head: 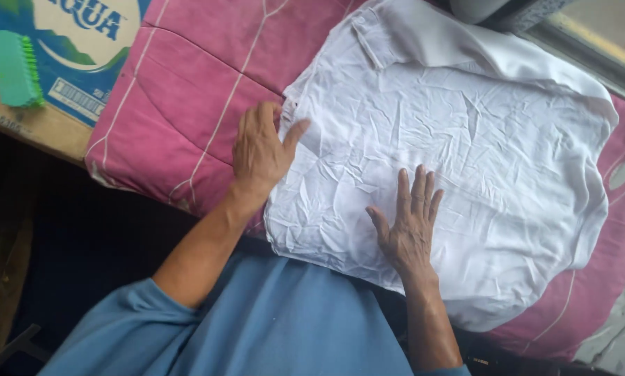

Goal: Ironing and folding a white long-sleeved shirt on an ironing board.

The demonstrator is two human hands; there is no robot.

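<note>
1. Cardboard box (61,76), far left: closed top, contents not visible; a green scrub brush (14,68) lies on it.
2. White garment (451,160): crumpled, folded into a rough square, spread flat on the pink quilted padding (180,104). Its long axis runs from near left to far right, with a folded cuff or collar end at the far edge.
3. Left hand (260,150): flat, fingers together and thumb spread, pressing the garment's left edge, partly on the padding.
4. Right hand (410,223): open, fingers spread, palm down on the garment's near part.
5. Blue sleeves (270,327): near edge, below both forearms.
6. Grey object (493,10): far edge, resting on the garment's far corner.
</note>
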